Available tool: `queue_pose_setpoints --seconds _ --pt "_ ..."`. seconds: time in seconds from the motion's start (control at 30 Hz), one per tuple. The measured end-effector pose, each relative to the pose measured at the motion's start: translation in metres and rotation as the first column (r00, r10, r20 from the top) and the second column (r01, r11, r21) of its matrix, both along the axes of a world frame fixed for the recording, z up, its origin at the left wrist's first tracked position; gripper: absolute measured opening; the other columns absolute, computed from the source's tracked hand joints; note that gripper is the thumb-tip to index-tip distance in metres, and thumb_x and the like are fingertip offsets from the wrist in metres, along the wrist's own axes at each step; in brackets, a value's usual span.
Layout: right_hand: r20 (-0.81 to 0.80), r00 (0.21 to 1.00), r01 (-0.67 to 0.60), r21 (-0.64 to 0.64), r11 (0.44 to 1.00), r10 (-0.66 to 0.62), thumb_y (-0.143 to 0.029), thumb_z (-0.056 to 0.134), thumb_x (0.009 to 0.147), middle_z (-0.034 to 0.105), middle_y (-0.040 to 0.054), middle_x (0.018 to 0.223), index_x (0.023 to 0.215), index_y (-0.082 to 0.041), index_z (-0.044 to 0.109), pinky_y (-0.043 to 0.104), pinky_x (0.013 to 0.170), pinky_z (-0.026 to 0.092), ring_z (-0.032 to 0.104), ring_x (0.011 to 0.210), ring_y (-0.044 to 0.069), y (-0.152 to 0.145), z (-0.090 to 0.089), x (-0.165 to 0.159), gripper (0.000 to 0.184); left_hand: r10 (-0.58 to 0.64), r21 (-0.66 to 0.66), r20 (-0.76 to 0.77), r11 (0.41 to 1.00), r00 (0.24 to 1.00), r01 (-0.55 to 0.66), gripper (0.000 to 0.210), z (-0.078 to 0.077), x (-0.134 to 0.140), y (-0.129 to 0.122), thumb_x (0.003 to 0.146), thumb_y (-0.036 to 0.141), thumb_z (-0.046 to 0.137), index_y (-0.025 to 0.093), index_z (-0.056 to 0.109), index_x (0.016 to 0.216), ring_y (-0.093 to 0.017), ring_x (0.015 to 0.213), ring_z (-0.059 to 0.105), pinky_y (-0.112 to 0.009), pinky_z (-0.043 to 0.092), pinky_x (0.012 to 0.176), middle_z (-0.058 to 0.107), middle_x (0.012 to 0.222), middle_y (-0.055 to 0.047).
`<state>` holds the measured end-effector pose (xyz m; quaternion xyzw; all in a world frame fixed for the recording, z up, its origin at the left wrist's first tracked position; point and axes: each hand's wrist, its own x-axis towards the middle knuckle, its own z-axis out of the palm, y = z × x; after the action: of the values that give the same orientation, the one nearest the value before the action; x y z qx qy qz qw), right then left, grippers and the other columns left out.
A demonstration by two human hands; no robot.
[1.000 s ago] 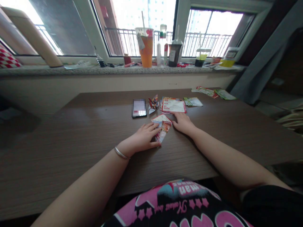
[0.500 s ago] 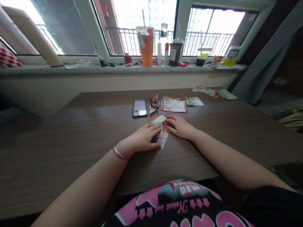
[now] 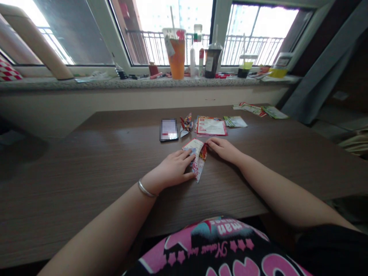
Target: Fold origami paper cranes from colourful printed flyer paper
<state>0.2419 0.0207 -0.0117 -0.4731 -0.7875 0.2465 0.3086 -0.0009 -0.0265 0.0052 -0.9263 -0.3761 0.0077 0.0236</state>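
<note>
A printed sheet of paper [image 3: 200,163], folded to a point towards me, lies on the brown table. My left hand [image 3: 176,168] rests on its left half, fingers spread and lying flat. At the sheet's upper right edge, my right hand [image 3: 224,150] pinches the corner of the right flap, which stands a little raised. The white inner side [image 3: 194,144] shows at the top between the two flaps. Beyond the hands sit a folded paper figure [image 3: 186,124] in several colours and a stack of printed sheets [image 3: 211,126].
A phone [image 3: 169,130] with a blurred screen lies left of the paper figure. More leaflets [image 3: 235,121] and packets [image 3: 274,112] lie at the far right. On the windowsill [image 3: 138,84] stand an orange drink cup [image 3: 176,57], a dark cup [image 3: 212,61] and bottles.
My right hand has moved from lying on the right flap to its upper right corner and lifted it slightly. My left hand has stayed on the left half.
</note>
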Motion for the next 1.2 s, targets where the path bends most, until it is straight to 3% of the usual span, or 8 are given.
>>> queue_pose_setpoints --seconds 0.2,0.4,0.5,0.67,0.87,1.2 --pt "0.103 0.994 -0.024 -0.043 0.999 0.029 -0.038 0.044 0.095 0.072 0.0056 0.087 0.082 -0.017 0.068 0.034 0.083 0.048 0.063 0.084 0.020 0.002 0.003 0.009 0.034 -0.015 0.029 0.010 0.999 1.000 0.015 0.067 -0.004 -0.001 -0.001 0.092 0.059 0.044 0.016 0.042 0.144 -0.032 0.135 0.041 -0.042 0.030 0.111 0.040 0.151 -0.016" --pt "0.197 0.967 -0.155 -0.042 0.987 0.161 -0.028 0.056 0.086 0.073 0.0060 0.095 0.088 -0.018 0.070 0.034 0.084 0.049 0.065 0.088 0.020 0.003 0.007 0.015 0.017 -0.022 0.041 0.045 0.999 0.999 0.020 0.058 -0.006 -0.001 0.000 0.092 0.057 0.045 0.028 0.043 0.143 -0.033 0.131 0.045 -0.045 0.035 0.108 0.042 0.149 -0.013" --pt "0.251 0.945 -0.223 0.026 0.975 0.209 -0.026 0.062 0.082 0.072 0.0075 0.102 0.097 -0.018 0.070 0.036 0.088 0.048 0.064 0.095 0.021 0.003 0.005 0.016 0.018 -0.022 0.046 0.047 0.999 0.999 0.020 0.053 -0.005 0.000 -0.001 0.094 0.054 0.044 0.032 0.045 0.141 -0.033 0.130 0.046 -0.047 0.036 0.108 0.042 0.149 -0.012" --pt "0.342 0.910 -0.287 0.110 0.952 0.235 -0.031 0.072 0.077 0.067 0.0109 0.118 0.113 -0.018 0.067 0.043 0.100 0.043 0.059 0.112 0.026 0.002 0.000 0.016 0.038 0.000 0.051 0.076 0.999 0.997 -0.004 0.051 -0.008 0.004 0.000 0.094 0.054 0.044 0.031 0.048 0.140 -0.033 0.133 0.043 -0.050 0.035 0.109 0.043 0.148 -0.011" --pt "0.434 0.876 -0.295 0.135 0.946 0.211 -0.037 0.068 0.082 0.060 0.0127 0.131 0.120 -0.019 0.066 0.046 0.106 0.039 0.053 0.121 0.029 -0.004 0.002 0.012 0.042 -0.029 0.072 0.139 0.997 0.990 0.019 0.044 -0.007 0.008 0.003 0.094 0.048 0.047 0.029 0.054 0.134 -0.030 0.133 0.043 -0.048 0.037 0.109 0.048 0.144 -0.010" --pt "0.453 0.861 -0.307 0.101 0.946 0.231 -0.038 0.067 0.083 0.056 0.0115 0.137 0.124 -0.021 0.064 0.048 0.108 0.037 0.049 0.126 0.030 -0.004 0.001 0.013 0.045 -0.049 0.203 0.216 0.979 0.975 0.004 0.026 0.005 0.005 0.003 0.094 0.033 0.048 0.020 0.068 0.102 -0.030 0.132 0.043 -0.049 0.037 0.109 0.051 0.143 -0.009"
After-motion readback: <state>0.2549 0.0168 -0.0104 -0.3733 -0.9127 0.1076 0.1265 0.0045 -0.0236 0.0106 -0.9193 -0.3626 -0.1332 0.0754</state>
